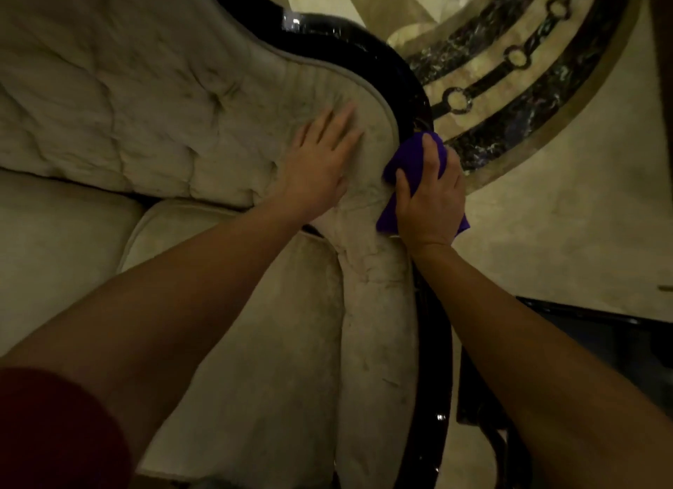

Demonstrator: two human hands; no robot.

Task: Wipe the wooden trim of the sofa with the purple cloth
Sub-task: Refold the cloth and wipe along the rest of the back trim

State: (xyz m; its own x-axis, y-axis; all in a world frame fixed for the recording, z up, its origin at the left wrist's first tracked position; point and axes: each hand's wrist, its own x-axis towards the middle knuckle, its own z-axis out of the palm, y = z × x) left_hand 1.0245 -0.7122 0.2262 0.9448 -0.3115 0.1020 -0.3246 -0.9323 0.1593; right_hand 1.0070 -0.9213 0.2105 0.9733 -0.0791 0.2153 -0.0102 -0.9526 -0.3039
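Note:
A cream tufted sofa [145,117] fills the left and middle of the head view. Its glossy dark wooden trim [368,48] curves along the top of the backrest and runs down the outer side of the arm [437,343]. My right hand [429,201] grips the purple cloth [411,161] and presses it against the trim where the backrest curves into the arm. The cloth wraps over the trim edge and hides it there. My left hand [320,157] lies flat, fingers spread, on the cream upholstery just left of the trim, holding nothing.
To the right lies a marble floor [564,204] with a dark curved inlay band [510,81]. A dark low piece of furniture [601,339] stands at the right, close to the sofa arm. Seat cushions [255,325] lie below my forearms.

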